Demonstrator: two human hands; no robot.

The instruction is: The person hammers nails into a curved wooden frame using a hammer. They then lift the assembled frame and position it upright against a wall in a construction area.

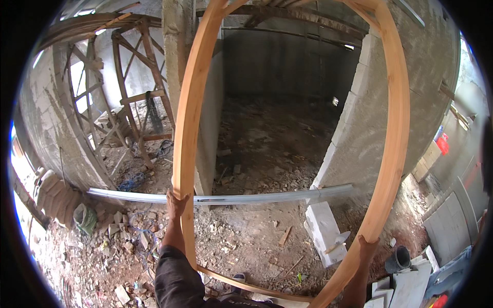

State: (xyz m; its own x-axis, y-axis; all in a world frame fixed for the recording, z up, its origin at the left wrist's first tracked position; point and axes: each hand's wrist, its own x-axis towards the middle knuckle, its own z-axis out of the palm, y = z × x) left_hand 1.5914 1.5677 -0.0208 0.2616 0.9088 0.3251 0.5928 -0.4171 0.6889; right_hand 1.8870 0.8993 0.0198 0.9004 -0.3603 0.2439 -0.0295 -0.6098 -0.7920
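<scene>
A tall door frame (186, 138) of pale orange wood stands before me, with short diagonal braces at its upper corners and a thin bottom strip (257, 285). My left hand (176, 203) is closed around the left post. On the right post (396, 128), lower down, my right hand (367, 245) grips the outer side; its fingers are partly hidden by the wood. Beyond the frame, a long silvery metal bar (267, 198) runs across the front of the wall opening, passing behind the left post near my left hand. I see a dark, rubble-strewn room through the frame.
A white block (322, 228) with a trowel (339, 242) on it lies inside the right post. A dark bucket (398, 260) and pale slabs (411, 282) are at right. Wooden scaffolding (146, 77), stacked sacks (54, 197) and broken rubble (115, 228) are at left.
</scene>
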